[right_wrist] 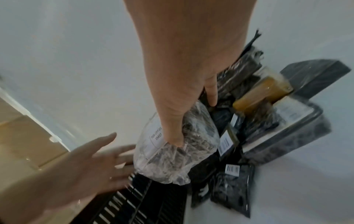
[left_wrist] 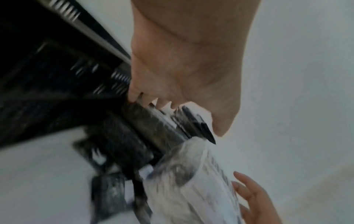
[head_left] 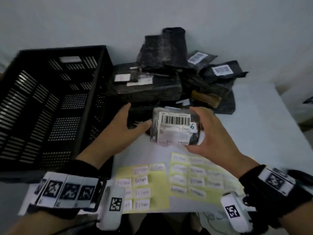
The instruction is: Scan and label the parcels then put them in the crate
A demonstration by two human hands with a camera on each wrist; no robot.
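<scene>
My right hand (head_left: 203, 131) grips a small plastic-wrapped parcel (head_left: 175, 128) by its right side, thumb below and fingers over the top. Its white barcode label faces up. My left hand (head_left: 133, 121) is open, fingers spread, with the thumb at the parcel's left edge. The black slatted crate (head_left: 25, 99) stands to the left and holds nothing. In the right wrist view, my right hand's fingers (right_wrist: 176, 136) dig into the crinkled parcel (right_wrist: 168, 163), while the left hand (right_wrist: 91, 163) reaches in flat. The left wrist view is blurred, showing the parcel (left_wrist: 191, 189) below my palm.
A pile of black-wrapped parcels (head_left: 152, 82) lies behind my hands, some bearing barcode labels, and one brown packet (head_left: 206, 97) sits among them. Yellow sheets of white stickers (head_left: 147, 185) lie on the white table near me. Table surface (head_left: 262, 124) shows to the right.
</scene>
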